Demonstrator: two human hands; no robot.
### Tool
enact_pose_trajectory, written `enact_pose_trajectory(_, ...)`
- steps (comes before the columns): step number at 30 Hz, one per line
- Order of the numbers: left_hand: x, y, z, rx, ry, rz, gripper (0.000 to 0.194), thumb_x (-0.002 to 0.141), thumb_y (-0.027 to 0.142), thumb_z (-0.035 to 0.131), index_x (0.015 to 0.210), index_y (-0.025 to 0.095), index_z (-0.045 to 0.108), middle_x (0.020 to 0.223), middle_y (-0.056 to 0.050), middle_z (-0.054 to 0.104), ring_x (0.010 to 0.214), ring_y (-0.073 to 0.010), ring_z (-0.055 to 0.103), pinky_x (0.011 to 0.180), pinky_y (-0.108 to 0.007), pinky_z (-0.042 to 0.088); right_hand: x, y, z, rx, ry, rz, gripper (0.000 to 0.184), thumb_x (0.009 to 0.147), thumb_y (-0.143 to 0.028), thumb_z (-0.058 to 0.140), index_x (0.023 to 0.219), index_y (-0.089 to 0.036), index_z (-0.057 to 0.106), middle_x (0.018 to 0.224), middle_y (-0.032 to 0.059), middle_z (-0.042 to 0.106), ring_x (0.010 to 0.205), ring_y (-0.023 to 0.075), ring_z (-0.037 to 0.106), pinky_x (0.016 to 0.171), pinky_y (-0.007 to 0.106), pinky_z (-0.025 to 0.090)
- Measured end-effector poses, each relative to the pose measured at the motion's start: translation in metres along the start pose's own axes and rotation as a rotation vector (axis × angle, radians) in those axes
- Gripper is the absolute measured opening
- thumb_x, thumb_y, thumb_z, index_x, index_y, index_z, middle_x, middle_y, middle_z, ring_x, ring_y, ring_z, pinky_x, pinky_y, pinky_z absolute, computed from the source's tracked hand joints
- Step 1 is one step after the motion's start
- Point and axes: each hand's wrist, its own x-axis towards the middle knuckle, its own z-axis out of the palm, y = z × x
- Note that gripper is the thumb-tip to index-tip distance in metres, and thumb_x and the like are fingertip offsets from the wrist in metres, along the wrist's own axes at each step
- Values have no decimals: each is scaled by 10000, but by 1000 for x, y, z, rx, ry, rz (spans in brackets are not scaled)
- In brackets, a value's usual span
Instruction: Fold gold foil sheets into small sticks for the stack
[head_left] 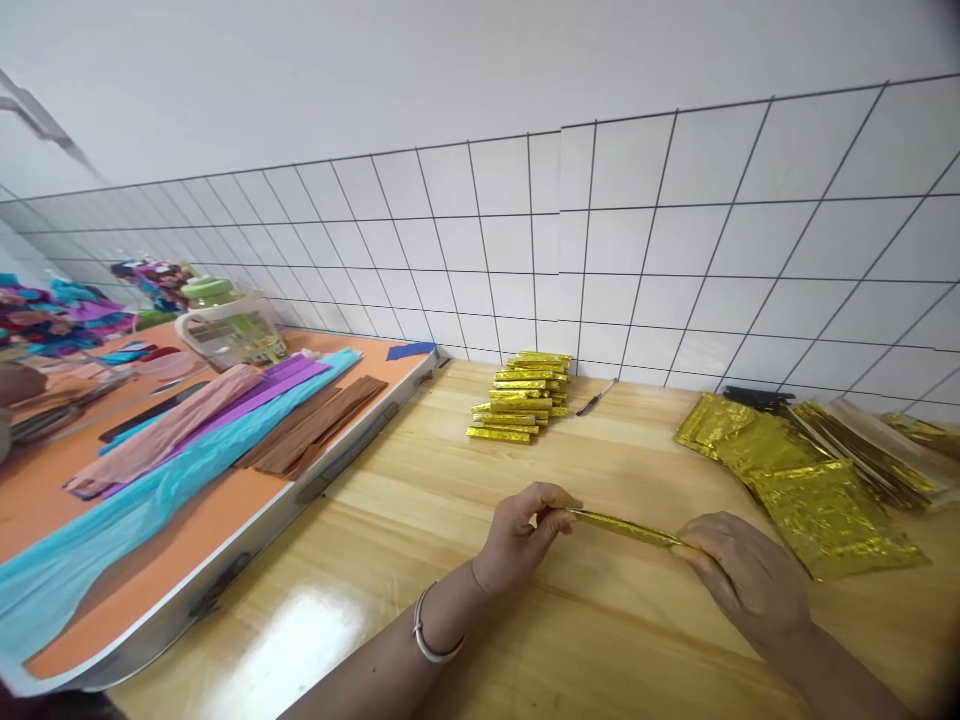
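A narrow folded strip of shiny gold foil [628, 527] stretches between my two hands, just above the wooden table. My left hand [525, 535], with a silver bangle at the wrist, pinches its left end between thumb and fingers. The right end is gripped by my right hand [750, 575], whose fingertips are partly hidden. Beyond my left hand lies a stack of similar folded gold strips [519, 398], layered in a column toward the wall. Flat gold foil packets [832, 520] lie to the right, past my right hand.
An orange-topped board [247, 490] on the left holds blue, purple, pink and brown crepe strips [315, 425]. A green-lidded jug [229, 325] stands there. A pen [597, 398] lies near the tiled wall. A person's hand [19, 385] and scissors [60, 415] show at far left.
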Motion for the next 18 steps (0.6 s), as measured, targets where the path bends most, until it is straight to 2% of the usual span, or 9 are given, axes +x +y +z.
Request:
enact_pose_trajectory(8,0,-14,-4,289,-44,126,155,877,231,514,978,213,631,830,-31,702,741,-132,630,675,-249,470,-10,21,10,-122,-83,-111,239,816,-144,568,1029,-250,546,922,39,656,863,189,610,786,367,503)
enact_pose_trajectory(11,0,-24,-3,385,-107,202,173,896,197,467,979,220,617,902,-32,702,777,-125,630,693,-256,441,-12,25,12,-178,-95,-187,223,827,-116,541,1016,-232,565,938,50,654,895,196,596,799,374,492)
enact_pose_trajectory(15,2,-37,-3,535,-217,294,222,907,158,406,991,217,603,1001,-42,672,869,-131,600,725,-274,405,-13,29,11,-255,-224,-257,203,848,-93,498,1006,-189,583,1006,74,638,972,207,558,824,382,469)
enact_pose_trajectory(18,6,-41,-3,643,-303,356,248,915,147,369,989,200,600,999,-54,654,882,-147,568,734,-291,388,-10,31,11,-281,-269,-277,197,874,-87,448,975,-173,594,1041,90,623,1016,212,532,815,376,456)
